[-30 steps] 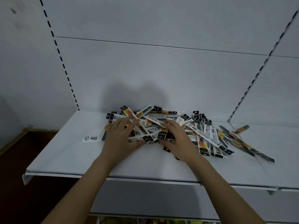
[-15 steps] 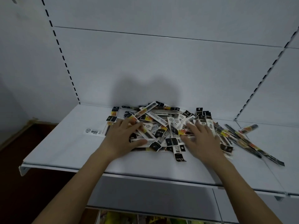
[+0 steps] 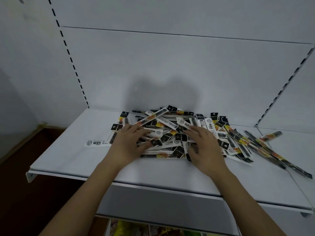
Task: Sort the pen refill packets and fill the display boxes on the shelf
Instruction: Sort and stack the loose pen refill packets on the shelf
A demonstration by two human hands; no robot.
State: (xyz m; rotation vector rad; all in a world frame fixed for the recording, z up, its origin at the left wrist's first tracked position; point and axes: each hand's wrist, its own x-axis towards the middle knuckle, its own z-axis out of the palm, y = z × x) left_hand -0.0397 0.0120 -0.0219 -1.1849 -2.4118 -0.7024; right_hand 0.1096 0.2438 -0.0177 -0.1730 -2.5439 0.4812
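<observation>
On the white shelf, at the near edge of a loose heap, both hands lie palm-down with fingers spread and nearly straight, gripping nothing. The left hand rests on the heap's left part, its fingertips over a packet turned barcode side up; the right hand covers the middle-right part, its thumb at the near edge of the pile. This flat, splayed posture suits raking and spreading more than picking, which suggests that the packets are being thinned into a single layer so that their printed faces can be read and sorted. The pen refill packets lie criss-crossed near the back panel, some showing black headers with yellow-orange print, others their white barcode backs. A trail of packets fans out to the right, across the seam into the next shelf bay, and one stray packet lies apart at the left. No display boxes appear in view, so the filling step is judged not yet begun. Slotted uprights flank the back panel; coloured goods show dimly on the level below.
</observation>
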